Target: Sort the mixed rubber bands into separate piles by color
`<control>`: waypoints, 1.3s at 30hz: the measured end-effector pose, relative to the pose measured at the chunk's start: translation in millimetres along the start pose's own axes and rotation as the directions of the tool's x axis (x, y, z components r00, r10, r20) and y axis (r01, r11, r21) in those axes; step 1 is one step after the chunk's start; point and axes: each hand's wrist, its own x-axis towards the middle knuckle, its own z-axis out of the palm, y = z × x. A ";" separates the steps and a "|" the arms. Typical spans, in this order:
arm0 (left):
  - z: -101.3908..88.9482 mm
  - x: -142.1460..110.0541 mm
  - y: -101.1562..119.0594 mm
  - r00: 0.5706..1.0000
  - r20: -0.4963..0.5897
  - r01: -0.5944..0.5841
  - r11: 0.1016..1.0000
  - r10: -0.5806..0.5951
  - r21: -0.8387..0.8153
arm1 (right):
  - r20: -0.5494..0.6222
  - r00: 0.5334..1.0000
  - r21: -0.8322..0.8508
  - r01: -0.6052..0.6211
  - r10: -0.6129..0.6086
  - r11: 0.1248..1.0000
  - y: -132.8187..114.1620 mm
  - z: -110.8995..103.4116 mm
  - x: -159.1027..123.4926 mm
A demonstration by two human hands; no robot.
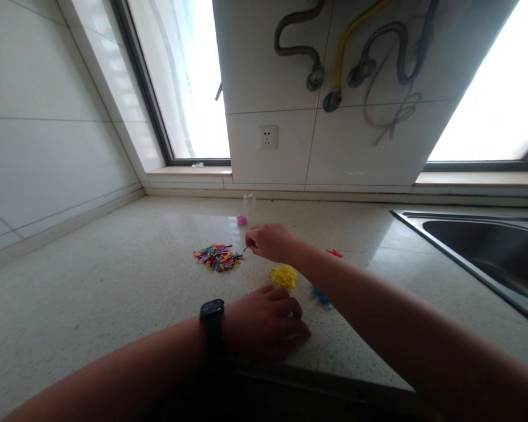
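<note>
A mixed pile of small coloured pieces (217, 258) lies on the speckled countertop (114, 275). My right hand (269, 241) reaches across to it and pinches one tiny dark piece at the pile's right edge. Below that hand sits a heap of yellow pieces (284, 275). A few blue pieces (322, 296) and red pieces (334, 253) show beside my right forearm, partly hidden by it. My left hand (264, 321), with a black watch (212, 328) on the wrist, rests on the counter near the front edge, fingers curled down with nothing seen in them.
A small clear bottle (249, 206) and a pink cap (242, 220) stand behind the piles. A steel sink (479, 246) is set into the counter at the right. The tiled wall carries a socket (268, 137) and hoses (361, 64). Windows flank it.
</note>
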 end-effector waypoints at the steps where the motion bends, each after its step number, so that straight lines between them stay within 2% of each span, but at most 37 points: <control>1: 0.5 -0.2 0.0 1.000 -0.004 0.000 1.000 0.000 -0.005 | -0.024 1.000 0.020 -0.007 0.008 1.000 4.9 -3.7 -4.3; 5: 1.8 -0.9 0.4 1.000 -0.010 0.008 0.999 -0.009 -0.032 | -0.121 0.991 0.171 -0.031 0.053 0.985 30.2 -20.4 -31.2; 7: 0.7 -0.9 1.4 1.000 0.001 0.015 0.999 -0.015 -0.042 | -0.127 0.987 0.274 -0.065 0.103 0.960 45.6 -31.1 -51.5; 10: -2.2 -0.1 3.6 0.999 0.024 0.027 0.998 -0.025 -0.057 | -0.072 0.971 0.403 -0.181 0.229 0.897 71.6 -48.7 -89.5; 13: -4.4 1.0 5.0 0.999 0.038 0.040 0.996 -0.037 -0.077 | -0.074 0.920 0.502 -0.299 0.384 0.812 99.1 -60.6 -132.9; 16: -4.6 1.7 5.1 0.998 0.042 0.040 0.995 -0.036 -0.088 | -0.116 0.859 0.583 -0.349 0.499 0.734 122.5 -56.2 -175.2; 20: -5.1 2.8 5.7 0.997 0.062 0.049 0.993 -0.043 -0.104 | -0.115 0.761 0.716 -0.382 0.638 0.585 137.7 -30.9 -215.4; 23: -6.4 3.7 7.7 0.995 0.081 0.066 0.991 -0.057 -0.116 | -0.055 0.739 0.766 -0.400 0.672 0.503 137.4 -20.5 -228.7; 27: -7.5 4.7 9.6 0.993 0.092 0.081 0.988 -0.069 -0.133 | -0.122 0.739 0.813 -0.308 0.663 0.493 132.4 -29.6 -233.8; 31: -6.4 5.5 8.3 0.993 0.092 0.081 0.987 -0.069 -0.137 | -0.116 0.757 0.837 -0.275 0.643 0.474 130.4 -38.9 -236.4; 39: -6.0 5.3 8.7 0.993 0.091 0.081 0.987 -0.069 -0.136 | -0.068 0.807 0.848 -0.263 0.587 0.460 128.4 -39.6 -238.6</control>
